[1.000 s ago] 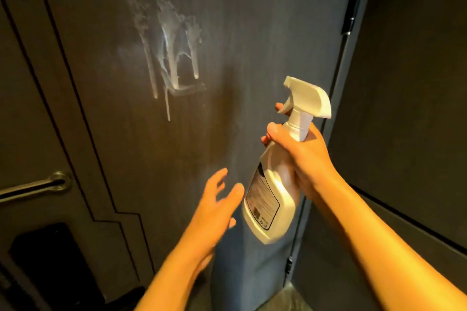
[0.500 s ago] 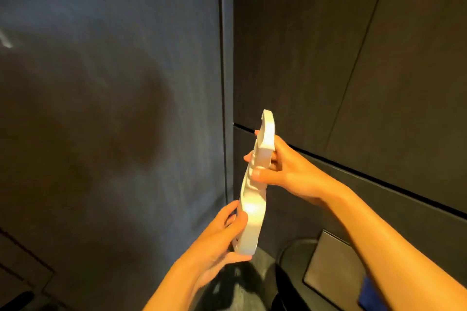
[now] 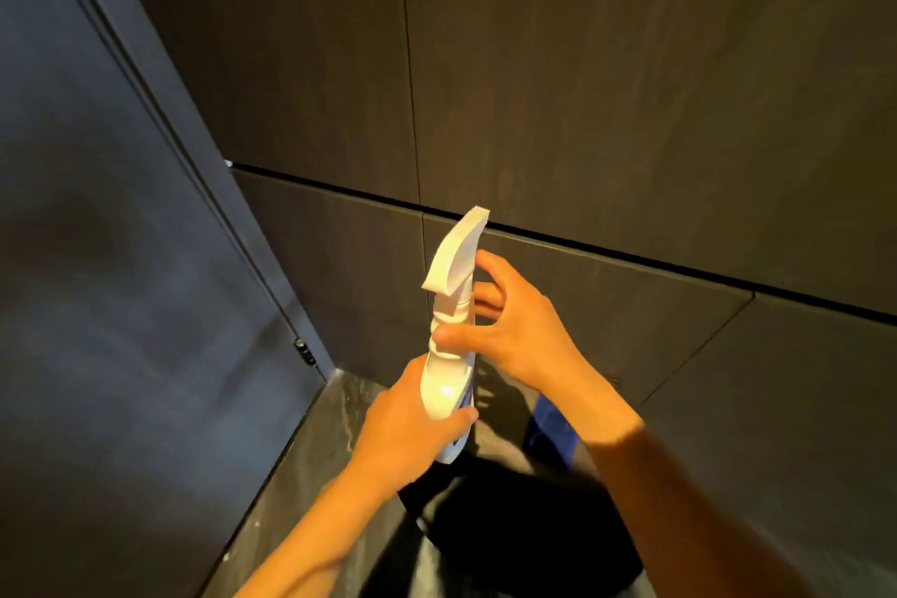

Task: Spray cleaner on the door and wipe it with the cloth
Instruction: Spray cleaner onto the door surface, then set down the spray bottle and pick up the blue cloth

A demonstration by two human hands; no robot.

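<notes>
A white spray bottle (image 3: 449, 384) stands upright in the middle of the view, nozzle up. My left hand (image 3: 407, 432) wraps around its lower body. My right hand (image 3: 514, 330) is at the neck, thumb across the collar and fingers loosening behind the trigger. The dark blue-grey door (image 3: 121, 282) fills the left side; its sprayed patch is out of view. A blue cloth (image 3: 553, 427) shows partly behind my right wrist, lying on a dark object below.
Dark wall panels (image 3: 631, 112) fill the right and top, with a horizontal groove across them. A door hinge (image 3: 303, 350) sits low at the corner. The shiny floor (image 3: 310, 461) runs along the door's base. A black object (image 3: 524, 524) stands under my arms.
The view has swung right and down, away from the sprayed foam on the door. My left hand rose to the bottle and now grips its body; my right hand's fingers are spreading off the trigger.
</notes>
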